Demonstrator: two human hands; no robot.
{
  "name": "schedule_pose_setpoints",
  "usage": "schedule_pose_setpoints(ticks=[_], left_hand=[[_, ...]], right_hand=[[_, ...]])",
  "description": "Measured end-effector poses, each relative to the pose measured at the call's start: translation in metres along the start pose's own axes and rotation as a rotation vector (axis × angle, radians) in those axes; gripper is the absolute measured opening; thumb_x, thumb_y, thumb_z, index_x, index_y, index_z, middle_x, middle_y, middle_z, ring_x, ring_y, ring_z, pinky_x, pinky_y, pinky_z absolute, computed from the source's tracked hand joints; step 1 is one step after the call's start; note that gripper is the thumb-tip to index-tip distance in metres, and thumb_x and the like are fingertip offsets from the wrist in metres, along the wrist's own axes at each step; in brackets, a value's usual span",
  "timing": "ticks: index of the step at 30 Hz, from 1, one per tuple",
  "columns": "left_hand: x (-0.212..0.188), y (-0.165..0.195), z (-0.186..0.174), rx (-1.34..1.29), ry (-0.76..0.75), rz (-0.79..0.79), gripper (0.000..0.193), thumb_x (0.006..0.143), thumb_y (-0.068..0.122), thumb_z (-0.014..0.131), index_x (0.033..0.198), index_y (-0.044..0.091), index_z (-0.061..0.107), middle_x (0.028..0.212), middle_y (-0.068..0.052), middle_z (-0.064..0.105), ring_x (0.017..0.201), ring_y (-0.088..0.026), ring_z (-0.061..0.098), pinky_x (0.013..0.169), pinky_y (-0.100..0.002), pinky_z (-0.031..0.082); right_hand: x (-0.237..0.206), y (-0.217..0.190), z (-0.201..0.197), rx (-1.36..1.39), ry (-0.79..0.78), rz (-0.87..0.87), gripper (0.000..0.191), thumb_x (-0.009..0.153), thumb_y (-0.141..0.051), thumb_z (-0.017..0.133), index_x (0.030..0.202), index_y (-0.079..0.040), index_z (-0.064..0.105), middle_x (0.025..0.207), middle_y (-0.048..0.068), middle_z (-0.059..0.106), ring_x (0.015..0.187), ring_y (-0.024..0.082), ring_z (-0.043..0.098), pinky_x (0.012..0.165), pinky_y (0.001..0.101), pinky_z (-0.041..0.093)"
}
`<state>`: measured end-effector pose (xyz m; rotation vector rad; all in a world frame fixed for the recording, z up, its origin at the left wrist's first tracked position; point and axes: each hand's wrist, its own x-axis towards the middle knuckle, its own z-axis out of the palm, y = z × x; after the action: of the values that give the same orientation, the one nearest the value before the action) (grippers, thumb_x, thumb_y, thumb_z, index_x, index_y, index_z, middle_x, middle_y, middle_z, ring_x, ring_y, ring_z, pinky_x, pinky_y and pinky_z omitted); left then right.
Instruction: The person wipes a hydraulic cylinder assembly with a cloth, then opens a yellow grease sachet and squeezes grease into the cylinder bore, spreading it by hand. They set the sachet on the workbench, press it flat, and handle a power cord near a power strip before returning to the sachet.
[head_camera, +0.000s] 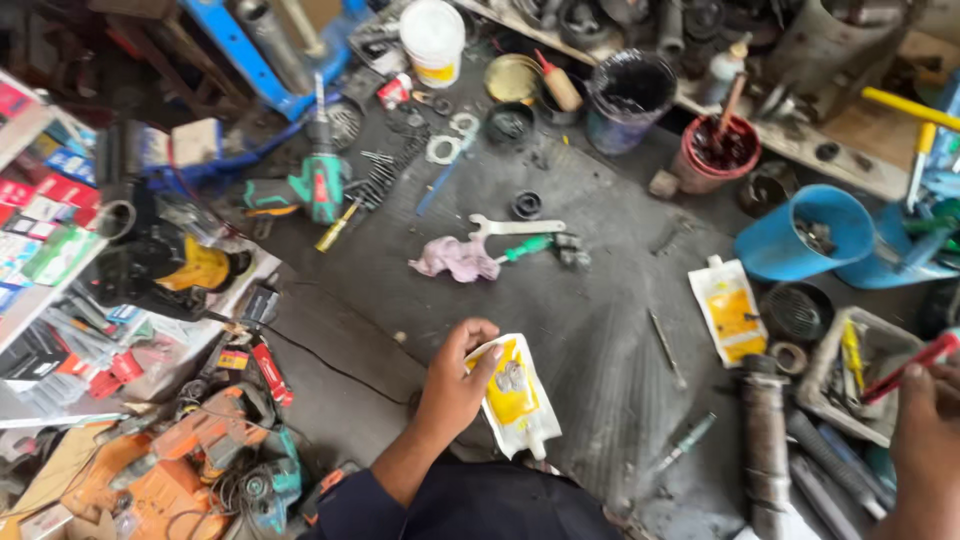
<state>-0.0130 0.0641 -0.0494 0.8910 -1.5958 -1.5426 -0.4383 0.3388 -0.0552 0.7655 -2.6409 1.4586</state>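
Note:
My left hand (455, 385) is shut on a white and yellow pouch (515, 395) with a spout at its lower end, held just above the dark grey mat (600, 330). The thumb lies across the pouch's top edge. My right hand (930, 430) is at the far right edge, only partly in view, with its fingers on a red tool (905, 368) over a grey tray (835, 400). A second pouch of the same kind (730, 310) lies flat on the mat, to the right of my left hand.
A pink rag (455, 258), a wrench (515, 227) and a green-handled screwdriver (525, 247) lie mid-mat. A green drill (320, 185) sits at the left and blue tubs (810, 230) at the right. Buckets and pots line the back. Orange power tools (200, 440) and a metal cylinder (765, 430) are in front.

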Motion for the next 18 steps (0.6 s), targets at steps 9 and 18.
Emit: schedule_pose_setpoints(ticks=[9,18], left_hand=[[-0.033,0.020,-0.130,0.011,-0.189,0.119,0.030,0.095,0.006,0.063,0.121,-0.004,0.073,0.127,-0.014,0.070,0.123,-0.023,0.063,0.105,-0.033,0.046],[-0.065,0.041,-0.341,0.018,0.145,0.061,0.025,0.098,0.020,0.067,0.105,-0.002,0.077,0.110,-0.011,0.078,0.105,-0.020,0.075,0.091,-0.032,0.056]], right_hand=[[-0.220,-0.269,0.198,0.619,-0.881,0.245,0.024,0.097,-0.010,0.061,0.113,0.006,0.068,0.081,0.011,0.075,0.067,0.016,0.069,0.061,0.0313,0.056],[-0.366,-0.431,0.334,0.549,-1.383,0.250,0.060,0.087,-0.002,0.066,0.145,-0.008,0.053,0.119,0.001,0.074,0.098,0.009,0.069,0.085,0.0265,0.057]])
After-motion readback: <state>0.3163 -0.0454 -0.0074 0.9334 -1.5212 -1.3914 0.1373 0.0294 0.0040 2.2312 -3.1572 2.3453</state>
